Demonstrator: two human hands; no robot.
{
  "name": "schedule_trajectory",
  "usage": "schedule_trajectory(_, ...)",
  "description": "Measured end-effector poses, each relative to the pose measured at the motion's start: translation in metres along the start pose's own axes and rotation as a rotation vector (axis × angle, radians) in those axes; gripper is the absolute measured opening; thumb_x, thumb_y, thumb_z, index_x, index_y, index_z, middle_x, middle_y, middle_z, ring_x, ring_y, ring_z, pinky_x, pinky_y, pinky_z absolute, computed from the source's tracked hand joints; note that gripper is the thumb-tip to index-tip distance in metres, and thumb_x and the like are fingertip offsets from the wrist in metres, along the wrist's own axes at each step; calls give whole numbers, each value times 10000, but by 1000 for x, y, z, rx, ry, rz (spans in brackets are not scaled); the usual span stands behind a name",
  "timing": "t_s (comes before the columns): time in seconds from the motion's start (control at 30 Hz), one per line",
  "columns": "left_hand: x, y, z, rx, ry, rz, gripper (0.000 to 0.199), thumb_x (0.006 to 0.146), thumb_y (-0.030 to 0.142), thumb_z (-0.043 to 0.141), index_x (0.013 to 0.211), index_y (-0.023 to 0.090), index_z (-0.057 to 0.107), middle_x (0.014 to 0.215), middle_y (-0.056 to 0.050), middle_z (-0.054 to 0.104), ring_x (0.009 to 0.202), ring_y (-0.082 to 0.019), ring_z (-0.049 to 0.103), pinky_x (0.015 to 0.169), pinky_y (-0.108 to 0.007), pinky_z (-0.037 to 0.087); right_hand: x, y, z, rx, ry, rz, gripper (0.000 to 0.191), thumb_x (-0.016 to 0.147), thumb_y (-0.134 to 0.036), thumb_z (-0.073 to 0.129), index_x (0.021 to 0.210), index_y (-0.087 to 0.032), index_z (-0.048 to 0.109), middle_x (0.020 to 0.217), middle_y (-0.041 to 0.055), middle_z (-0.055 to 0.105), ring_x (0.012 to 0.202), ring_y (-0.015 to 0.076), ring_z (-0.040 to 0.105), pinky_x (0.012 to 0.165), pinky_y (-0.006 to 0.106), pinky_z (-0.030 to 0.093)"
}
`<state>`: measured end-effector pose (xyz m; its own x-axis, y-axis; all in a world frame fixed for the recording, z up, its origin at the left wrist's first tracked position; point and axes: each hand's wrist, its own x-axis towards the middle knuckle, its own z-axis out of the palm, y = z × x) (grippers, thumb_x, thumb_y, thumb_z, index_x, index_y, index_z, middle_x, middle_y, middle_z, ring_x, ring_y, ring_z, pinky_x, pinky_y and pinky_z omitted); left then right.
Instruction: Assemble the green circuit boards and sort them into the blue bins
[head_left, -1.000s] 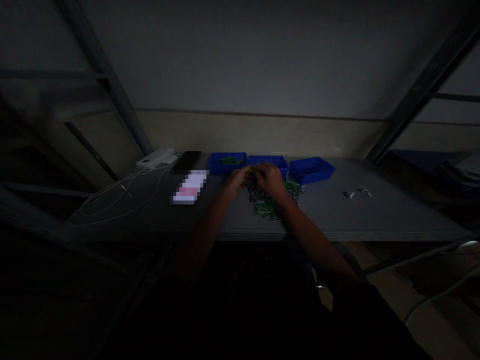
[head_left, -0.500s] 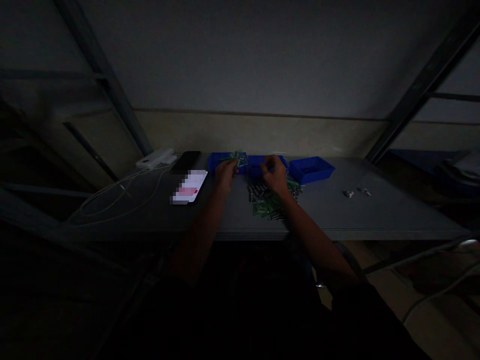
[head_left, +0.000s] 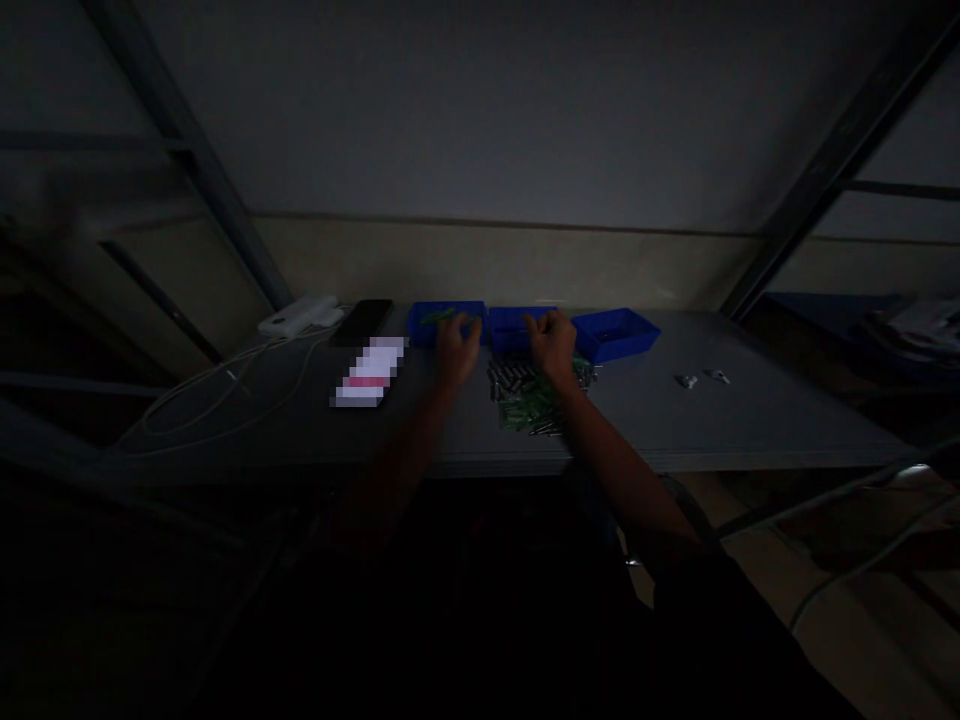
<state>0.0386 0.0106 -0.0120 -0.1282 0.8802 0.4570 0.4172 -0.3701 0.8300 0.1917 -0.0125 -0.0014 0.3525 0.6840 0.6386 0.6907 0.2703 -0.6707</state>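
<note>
In the head view my left hand [head_left: 458, 352] is at the front edge of the left blue bin [head_left: 415, 328], slightly blurred, with fingers apart and nothing visible in them. Green pieces [head_left: 437, 315] lie inside that bin. My right hand [head_left: 553, 347] is closed in front of the middle blue bin [head_left: 510, 325]; whatever its fingers hold is hidden. Below it, a pile of small silver metal parts [head_left: 513, 376] and green translucent pieces [head_left: 525, 408] is spread on the grey table [head_left: 637, 420].
A third blue bin [head_left: 616, 338] stands to the right. Small white items [head_left: 687, 381] lie further right. On the left are a lit phone [head_left: 371, 372], a dark phone-like slab [head_left: 363, 322] and a white device [head_left: 298, 317] with cables. A wall closes the back.
My left hand has let go of the green pieces, which now lie in the left bin. My right hand stays near the middle bin. The view has shifted slightly.
</note>
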Motion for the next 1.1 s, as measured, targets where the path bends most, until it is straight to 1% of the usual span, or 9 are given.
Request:
schedule_trajectory(0.07,-8,4,7,139,-168,83,222,806,250,499,905,133,660,972,-94,669,947,-195,600,854,-289,451,2,2,-2,-3,-1,42,345,751,-327,547,520,-224,313,546,-37,382,556,126,387,603,264,339)
schedule_trajectory(0.13,-11,5,10,236,-316,91,212,788,191,494,873,146,682,943,-79,691,915,-197,620,852,-294,455,4,5,-2,15,-9,70,302,735,-313,561,541,-220,350,560,-36,406,562,126,404,601,259,341)
schedule_trajectory(0.3,-5,-8,1,374,-527,105,280,728,112,492,921,150,691,964,-66,699,879,-186,638,823,-263,473,3,6,4,72,-103,53,118,708,-268,583,683,-187,501,662,-8,525,621,130,476,640,250,378)
schedule_trajectory(0.4,-1,-14,-4,418,-628,155,339,691,60,472,915,178,697,976,-34,698,915,-178,628,864,-257,456,0,4,7,68,-206,30,104,714,-259,584,758,-169,556,697,9,568,637,132,501,648,250,391)
schedule_trajectory(0.5,0,-16,-7,430,-653,199,323,691,79,485,914,188,693,972,-29,693,921,-184,621,879,-276,451,-3,0,7,35,-309,3,100,732,-261,579,753,-163,584,710,16,597,639,126,516,645,245,395)
schedule_trajectory(0.67,-2,-12,-10,446,-657,186,218,681,163,576,878,146,668,961,-74,668,824,-194,624,809,-308,482,-8,-4,8,-29,-426,-50,131,759,-277,571,767,-157,624,731,20,630,654,117,540,636,229,391)
schedule_trajectory(0.87,-2,-13,-9,411,-645,187,146,712,183,564,843,154,623,905,-67,672,858,-201,609,807,-321,474,-10,-1,11,-74,-606,-98,151,764,-291,582,768,-153,645,732,29,647,660,127,560,614,225,384)
schedule_trajectory(0.97,-1,-13,-8,347,-580,179,150,752,176,506,865,172,605,896,-51,671,856,-185,607,800,-311,469,-11,-1,11,-72,-635,-143,154,767,-295,581,775,-156,645,734,29,645,660,130,558,618,227,387)
schedule_trajectory(1.1,-1,-9,-8,240,-485,160,129,785,209,479,821,167,595,828,-41,660,816,-171,596,767,-289,461,-11,-3,10,-75,-602,-179,138,766,-251,577,844,-156,640,754,24,639,672,128,546,638,229,390)
